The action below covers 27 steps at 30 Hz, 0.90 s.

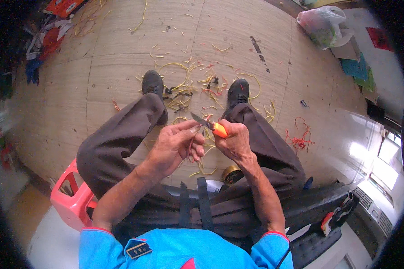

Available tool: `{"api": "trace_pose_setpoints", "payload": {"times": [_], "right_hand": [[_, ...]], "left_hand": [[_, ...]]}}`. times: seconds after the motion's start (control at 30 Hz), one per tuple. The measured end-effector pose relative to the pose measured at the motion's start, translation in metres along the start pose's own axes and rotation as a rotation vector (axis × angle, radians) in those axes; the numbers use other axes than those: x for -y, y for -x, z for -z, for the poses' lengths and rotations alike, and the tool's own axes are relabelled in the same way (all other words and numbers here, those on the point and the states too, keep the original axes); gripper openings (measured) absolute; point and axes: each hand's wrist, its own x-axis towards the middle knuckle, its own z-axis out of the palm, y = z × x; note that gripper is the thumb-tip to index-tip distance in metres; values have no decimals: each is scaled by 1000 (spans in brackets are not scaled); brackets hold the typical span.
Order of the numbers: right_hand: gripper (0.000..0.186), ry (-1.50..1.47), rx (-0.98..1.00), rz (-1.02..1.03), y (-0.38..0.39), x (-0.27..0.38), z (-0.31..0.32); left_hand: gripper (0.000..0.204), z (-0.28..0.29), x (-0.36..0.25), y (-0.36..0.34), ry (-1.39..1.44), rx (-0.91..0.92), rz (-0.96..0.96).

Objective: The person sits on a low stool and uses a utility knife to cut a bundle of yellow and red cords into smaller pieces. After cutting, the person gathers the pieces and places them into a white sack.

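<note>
My right hand [234, 140] is wrapped round the orange handle of a knife [219, 130]. Its dark blade points up and to the left, close to the fingertips of my left hand [177, 142]. Thumb and forefinger of that left hand pinch a thin reddish wire, mostly hidden by the fingers; its tip seems to show beside the blade. Both hands meet between my knees, above the floor. Below them lie yellow wire pieces [201, 169], and farther off a loose yellow strand [177, 65] curls between my shoes.
Scraps of yellow, red and black cover the floor around my shoes [153, 84]. A tangle of red wire [302, 140] lies to the right. A pink plastic stool [72, 210] stands at my left. A filled plastic bag [323, 27] sits at the far right. A brass-coloured round object [231, 175] is beneath my right forearm.
</note>
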Motion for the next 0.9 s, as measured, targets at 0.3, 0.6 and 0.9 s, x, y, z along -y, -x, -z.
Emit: {"api": "trace_pose_setpoints", "payload": {"times": [0.3, 0.6, 0.9], "right_hand": [[12, 55, -10, 11, 0, -7, 2], [19, 95, -31, -17, -3, -5, 4], [19, 99, -16, -14, -6, -14, 1]], "left_hand": [[42, -7, -1, -1, -23, 3, -27], [41, -12, -5, 2, -108, -44, 17], [42, -15, -5, 4, -97, -109, 61]]}}
